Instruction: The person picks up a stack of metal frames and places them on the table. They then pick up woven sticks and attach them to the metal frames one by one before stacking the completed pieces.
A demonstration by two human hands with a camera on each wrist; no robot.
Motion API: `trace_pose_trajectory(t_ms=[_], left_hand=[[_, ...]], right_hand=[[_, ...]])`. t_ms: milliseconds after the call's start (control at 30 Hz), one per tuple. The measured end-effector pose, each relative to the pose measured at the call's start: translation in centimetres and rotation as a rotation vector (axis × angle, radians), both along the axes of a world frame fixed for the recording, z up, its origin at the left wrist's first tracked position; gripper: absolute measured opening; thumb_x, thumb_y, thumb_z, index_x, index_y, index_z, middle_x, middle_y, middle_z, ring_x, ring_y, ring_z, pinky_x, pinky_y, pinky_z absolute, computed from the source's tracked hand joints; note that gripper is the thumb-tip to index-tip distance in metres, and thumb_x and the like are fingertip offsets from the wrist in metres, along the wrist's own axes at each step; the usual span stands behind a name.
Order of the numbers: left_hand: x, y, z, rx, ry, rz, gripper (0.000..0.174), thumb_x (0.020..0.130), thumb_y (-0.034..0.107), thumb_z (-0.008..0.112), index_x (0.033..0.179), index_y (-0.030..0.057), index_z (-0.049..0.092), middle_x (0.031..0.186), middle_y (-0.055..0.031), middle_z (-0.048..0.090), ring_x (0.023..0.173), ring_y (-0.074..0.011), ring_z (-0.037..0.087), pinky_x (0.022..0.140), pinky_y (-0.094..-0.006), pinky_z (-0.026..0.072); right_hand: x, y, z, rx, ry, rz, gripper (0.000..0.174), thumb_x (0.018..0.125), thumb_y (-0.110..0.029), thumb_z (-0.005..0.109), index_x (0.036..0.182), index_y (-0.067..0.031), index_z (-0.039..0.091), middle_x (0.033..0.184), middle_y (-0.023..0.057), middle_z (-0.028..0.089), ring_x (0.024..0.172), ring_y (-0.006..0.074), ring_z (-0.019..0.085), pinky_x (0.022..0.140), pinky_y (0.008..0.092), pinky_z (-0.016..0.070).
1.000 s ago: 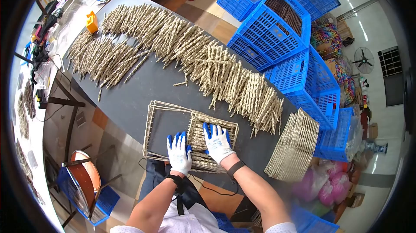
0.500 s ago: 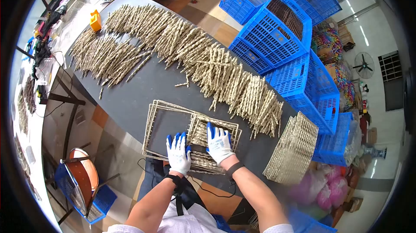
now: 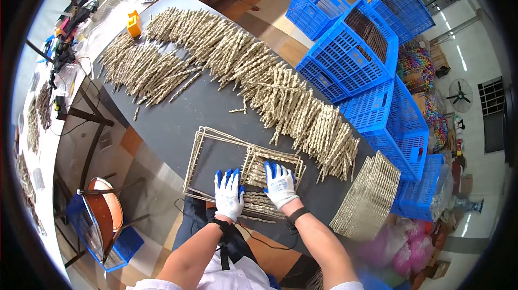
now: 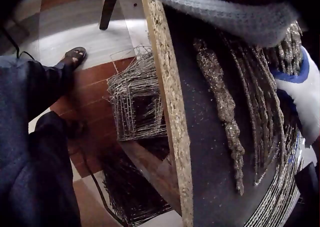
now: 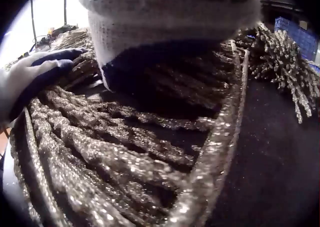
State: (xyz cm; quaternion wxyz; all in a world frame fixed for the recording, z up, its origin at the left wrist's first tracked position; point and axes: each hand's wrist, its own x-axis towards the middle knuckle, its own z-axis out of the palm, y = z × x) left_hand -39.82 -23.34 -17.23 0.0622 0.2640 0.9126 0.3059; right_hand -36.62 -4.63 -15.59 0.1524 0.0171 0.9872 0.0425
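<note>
A thin rectangular wire frame lies near the table's front edge, with glittery twisted sticks laid side by side across its right part. My gloved left hand rests flat at the sticks' left ends, fingers straight. Over their right part lies my gloved right hand, fingers extended, touching the sticks. A dark gap splits the sticks between the hands. In the right wrist view, the right glove hides part of the rows, with the left hand beyond. One glittery stick lies apart beside the table edge.
Long heaps of twisted sticks cover the table's far side, near an orange holder. A stack of filled frames stands at the right. Blue crates line the table's far right side. Below the edge are more wire frames.
The head view has shifted slightly. A gap has opened among the sticks between the hands, and the right hand's fingers have drawn closer together. The left hand stays in place on the frame.
</note>
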Motion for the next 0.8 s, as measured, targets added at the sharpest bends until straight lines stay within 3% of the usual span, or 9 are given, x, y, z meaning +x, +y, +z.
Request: trace_pose_trajectory(t_ms=[100,233,400,533,600,633,667,733,800], left_hand=[[-0.1,0.0,-0.2,-0.047,0.010,0.001,0.059,0.081,0.015,0.059,0.136,-0.0011,0.042,0.128,-0.0174,0.053,0.128,-0.0328,0.043,0.115,-0.0547,0.0172],[0.0,0.1,-0.2,-0.053,0.032,0.004,0.058,0.082,0.015,0.059,0.135,-0.0018,0.043,0.124,-0.0174,0.055,0.127,-0.0329,0.044,0.115,-0.0545,0.0176],[-0.3,0.1,-0.3,-0.013,-0.001,0.007,0.058,0.079,0.011,0.061,0.134,-0.0020,0.044,0.124,-0.0183,0.054,0.125,-0.0362,0.044,0.114,-0.0567,0.0189],[0.1,0.2,-0.6,-0.036,0.005,0.017,0.058,0.080,0.015,0.062,0.134,-0.0020,0.045,0.124,-0.0192,0.055,0.125,-0.0364,0.044,0.114,-0.0570,0.0184],[0.0,0.1,-0.4,-0.059,-0.009,0.002,0.055,0.085,0.019,0.058,0.134,-0.0014,0.045,0.121,-0.0176,0.056,0.123,-0.0351,0.046,0.113,-0.0565,0.0201],[0.0,0.0,-0.7,-0.050,-0.008,0.006,0.055,0.084,0.019,0.058,0.134,-0.0014,0.046,0.121,-0.0175,0.056,0.123,-0.0346,0.046,0.113,-0.0564,0.0200],[0.0,0.1,-0.6,-0.035,-0.017,0.006,0.055,0.084,0.020,0.059,0.134,-0.0013,0.046,0.120,-0.0173,0.056,0.123,-0.0342,0.046,0.113,-0.0563,0.0198],[0.4,-0.1,-1.5,-0.080,-0.046,-0.029,0.052,0.084,0.024,0.058,0.129,-0.0003,0.049,0.120,-0.0176,0.056,0.124,-0.0341,0.045,0.114,-0.0565,0.0185],[0.6,-0.3,-2.3,-0.056,-0.033,-0.032,0.048,0.083,0.029,0.057,0.123,0.0021,0.054,0.120,-0.0178,0.056,0.124,-0.0350,0.045,0.114,-0.0565,0.0179]], right_hand=[[0.9,1.9,-0.1,-0.228,0.157,0.079,0.087,0.065,-0.034,0.080,0.138,-0.0071,0.040,0.114,0.0129,0.056,0.103,0.0280,0.055,0.090,0.0404,0.0430],[1.3,3.0,-0.2,-0.348,0.147,0.033,0.089,0.063,-0.036,0.082,0.137,-0.0076,0.041,0.115,0.0128,0.057,0.107,0.0275,0.055,0.094,0.0400,0.0424],[0.6,3.7,1.7,-0.724,0.451,-0.111,0.082,0.059,-0.021,0.085,0.129,-0.0051,0.046,0.112,0.0145,0.063,0.098,0.0329,0.063,0.089,0.0418,0.0495],[-2.3,1.7,5.7,-0.839,0.549,-0.335,0.082,0.063,-0.019,0.085,0.131,-0.0019,0.042,0.117,0.0180,0.061,0.107,0.0335,0.061,0.092,0.0408,0.0488],[-4.4,-0.6,4.6,-1.257,0.630,-0.530,0.077,0.066,-0.017,0.084,0.130,-0.0025,0.042,0.114,0.0155,0.063,0.102,0.0291,0.063,0.090,0.0386,0.0500],[-5.8,-1.1,4.0,-1.182,0.537,-0.594,0.075,0.068,-0.016,0.084,0.128,-0.0022,0.042,0.110,0.0130,0.064,0.098,0.0239,0.064,0.089,0.0374,0.0504],[-7.8,-2.6,4.6,-1.228,0.527,-0.666,0.070,0.069,-0.013,0.084,0.125,-0.0007,0.044,0.108,0.0102,0.064,0.092,0.0187,0.064,0.082,0.0338,0.0525],[-12.5,-6.6,6.1,-1.713,0.455,-1.042,0.038,0.073,-0.002,0.078,0.108,-0.0023,0.062,0.092,0.0049,0.068,0.082,0.0150,0.066,0.075,0.0304,0.0545],[-17.1,-9.5,3.7,-1.707,0.304,-1.259,0.024,0.076,-0.005,0.076,0.097,-0.0040,0.065,0.080,0.0035,0.066,0.068,0.0149,0.063,0.061,0.0313,0.0523]])
